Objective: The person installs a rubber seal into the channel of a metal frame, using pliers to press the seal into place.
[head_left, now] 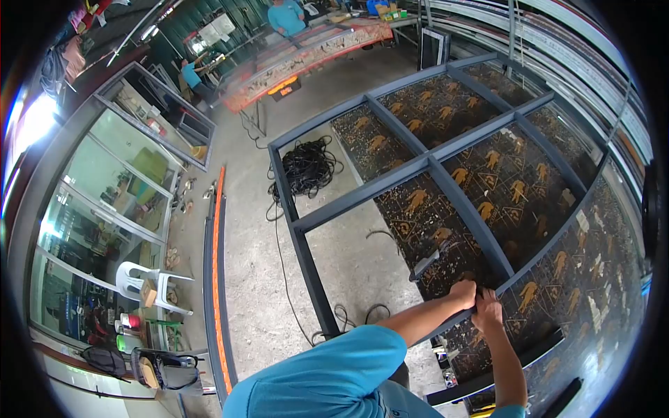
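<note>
Where the workshop floor lies bare at left: one white plastic chair (150, 282); one orange-edged bar (217, 279); one black cable coil (306, 166). Centre to right: grey metal frame (362, 195), laid flat over a patterned mat (516, 181). Left hand (463, 292) and right hand (486, 311), both curled shut, touching, gripping the frame's near rail.

left arm: I see it reach forward from a blue sleeve, forearm bare, elbow bent | left hand (463, 292): closed in a fist, knuckles up | right arm: forearm bare, rising from the lower edge | right hand (487, 311): curled shut, fingers (481, 298) tucked under | hands: touching, side by side
</note>
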`<control>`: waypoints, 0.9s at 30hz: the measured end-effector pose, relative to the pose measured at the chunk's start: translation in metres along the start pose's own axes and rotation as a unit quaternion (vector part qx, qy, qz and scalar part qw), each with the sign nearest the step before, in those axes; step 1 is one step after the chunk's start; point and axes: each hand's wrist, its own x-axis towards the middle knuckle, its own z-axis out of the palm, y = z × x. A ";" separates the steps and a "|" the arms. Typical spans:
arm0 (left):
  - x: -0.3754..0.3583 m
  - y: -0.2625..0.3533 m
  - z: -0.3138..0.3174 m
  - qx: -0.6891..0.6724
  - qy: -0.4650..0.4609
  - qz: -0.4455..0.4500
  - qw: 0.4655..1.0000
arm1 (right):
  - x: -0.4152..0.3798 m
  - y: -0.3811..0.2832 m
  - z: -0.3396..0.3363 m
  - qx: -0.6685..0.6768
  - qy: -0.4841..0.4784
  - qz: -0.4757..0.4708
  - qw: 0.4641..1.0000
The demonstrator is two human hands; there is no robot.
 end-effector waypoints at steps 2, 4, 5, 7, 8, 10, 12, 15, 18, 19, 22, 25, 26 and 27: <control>0.016 -0.009 0.008 -0.003 -0.007 0.015 1.000 | 0.000 0.008 0.007 0.001 0.059 -0.029 0.998; 0.016 -0.008 0.003 -0.009 -0.008 0.027 1.000 | 0.001 0.006 0.009 0.004 0.056 -0.015 0.998; 0.008 -0.005 -0.001 -0.003 -0.005 0.033 0.999 | 0.001 0.004 0.011 0.009 0.051 -0.004 0.999; 0.002 -0.006 0.002 -0.001 -0.008 0.033 0.999 | 0.000 0.004 0.014 0.007 0.055 -0.014 0.998; 0.002 -0.003 0.002 0.005 -0.008 0.029 1.000 | 0.002 0.004 0.012 -0.001 0.067 -0.026 0.997; 0.008 0.001 0.000 0.009 -0.003 0.025 1.000 | 0.004 0.002 0.000 0.026 0.026 -0.008 0.999; 0.016 0.004 -0.002 0.023 -0.010 0.014 1.000 | 0.000 -0.002 -0.011 0.053 -0.010 0.013 0.998; 0.021 0.001 0.003 0.022 0.000 0.015 1.000 | -0.016 0.005 0.000 0.082 0.151 -0.009 0.985; 0.008 0.008 0.000 0.034 -0.012 0.034 0.999 | -0.031 0.010 0.013 0.100 0.187 0.043 0.976; 0.006 0.011 -0.008 0.044 -0.022 0.032 0.998 | -0.024 0.026 0.035 0.205 0.287 0.028 0.935; 0.032 0.011 0.000 0.046 -0.028 -0.001 0.999 | -0.008 0.047 0.023 0.252 0.400 0.101 0.876; 0.033 0.012 0.012 0.042 0.011 0.007 0.999 | 0.035 0.068 0.010 0.200 0.398 0.254 0.859; 0.027 0.012 0.010 0.068 0.005 0.021 0.997 | 0.050 0.082 0.022 0.112 0.400 0.228 0.881; 0.024 0.012 0.012 0.095 0.035 0.028 0.994 | 0.059 0.061 -0.010 0.084 0.333 0.288 0.894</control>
